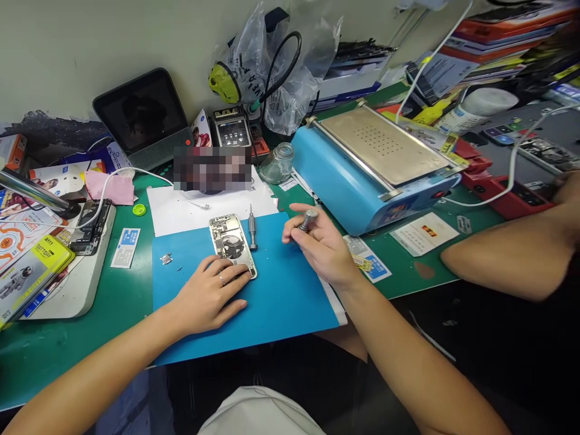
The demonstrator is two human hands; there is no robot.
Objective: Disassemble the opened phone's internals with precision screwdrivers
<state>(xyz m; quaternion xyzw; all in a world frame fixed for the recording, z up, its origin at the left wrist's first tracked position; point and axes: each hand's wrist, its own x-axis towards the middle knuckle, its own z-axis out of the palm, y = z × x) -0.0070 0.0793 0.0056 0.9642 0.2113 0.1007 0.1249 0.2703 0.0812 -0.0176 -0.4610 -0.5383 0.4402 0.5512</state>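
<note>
An opened phone (229, 235) lies on the blue mat (276, 302), its inner parts facing up. My left hand (212, 296) rests over the phone's lower end with fingers stretched out, and a ring is on one finger. Up off the mat to the right, my right hand (328, 254) is closed around a grey screwdriver (309, 219); its tip is hidden from me. Beside the phone lies another screwdriver (252, 229), pointing away. A small metal part (166, 258) and tiny dark bits sit left of the phone.
A blue heating plate machine (344, 193) stands right of the mat, near a glass jar (277, 162). Another person's arm (512, 257) reaches in at the right. A tablet-like screen (140, 115) leans at the back, and a white cable (154, 172) crosses the left side.
</note>
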